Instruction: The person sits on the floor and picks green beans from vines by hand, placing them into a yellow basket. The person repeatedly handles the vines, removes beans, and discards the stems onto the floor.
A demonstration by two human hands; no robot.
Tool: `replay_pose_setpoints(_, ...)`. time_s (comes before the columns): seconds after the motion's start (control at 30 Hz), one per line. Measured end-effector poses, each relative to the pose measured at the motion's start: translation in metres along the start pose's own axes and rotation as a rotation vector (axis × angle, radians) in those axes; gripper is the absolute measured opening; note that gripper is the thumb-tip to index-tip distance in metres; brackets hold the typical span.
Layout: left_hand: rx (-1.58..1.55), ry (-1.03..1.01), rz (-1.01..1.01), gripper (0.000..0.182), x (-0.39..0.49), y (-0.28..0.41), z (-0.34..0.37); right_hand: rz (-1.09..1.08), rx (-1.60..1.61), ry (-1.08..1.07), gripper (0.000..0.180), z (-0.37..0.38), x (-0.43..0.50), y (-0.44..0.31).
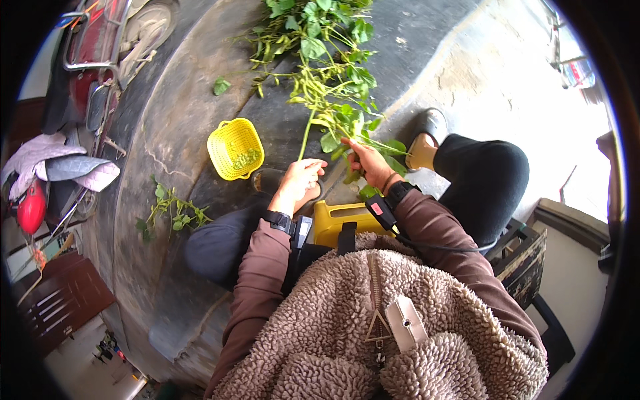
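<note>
My left hand (299, 181) is closed around the lower end of a green bean plant stalk (307, 135), which reaches up toward leaves and pods. To its right, my right hand (369, 162) has thumb and fingers at the leaves and thin stems of the plant; exactly what it pinches is hard to tell. Green pods (305, 85) hang along the plant, and a leafy heap of bean plants (312, 25) lies beyond it. Left of my left hand, a yellow plastic basket (220, 162) stands on the floor with shelled green beans (247, 158) in it.
A yellow plastic piece with a handle opening (327, 215) is between my legs. Small leafy stems (177, 212) lie by my left knee, a loose leaf (221, 85) farther off. A red motorcycle (82, 92) stands at left, a dark wooden crate (525, 265) at right.
</note>
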State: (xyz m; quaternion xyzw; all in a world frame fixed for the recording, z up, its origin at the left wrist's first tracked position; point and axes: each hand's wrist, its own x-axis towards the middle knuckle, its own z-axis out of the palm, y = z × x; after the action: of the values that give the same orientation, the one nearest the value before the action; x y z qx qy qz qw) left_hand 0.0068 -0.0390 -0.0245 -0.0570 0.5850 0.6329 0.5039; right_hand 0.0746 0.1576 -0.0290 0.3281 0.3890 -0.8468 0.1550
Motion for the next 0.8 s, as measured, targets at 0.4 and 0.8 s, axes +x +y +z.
replay_pose_setpoints(0.4, -0.777, 0.748, 0.308, 0.04, 0.007, 0.022, -0.169, 0.024, 0.095, -0.059, 0.023, 0.009, 0.023, 0.024)
replay_pose_setpoints(0.8, -0.759, 0.865, 0.507, 0.026, -0.006, 0.056, -0.133, -0.124, -0.094, 0.074, 0.022, 0.01, 0.014, 0.025)
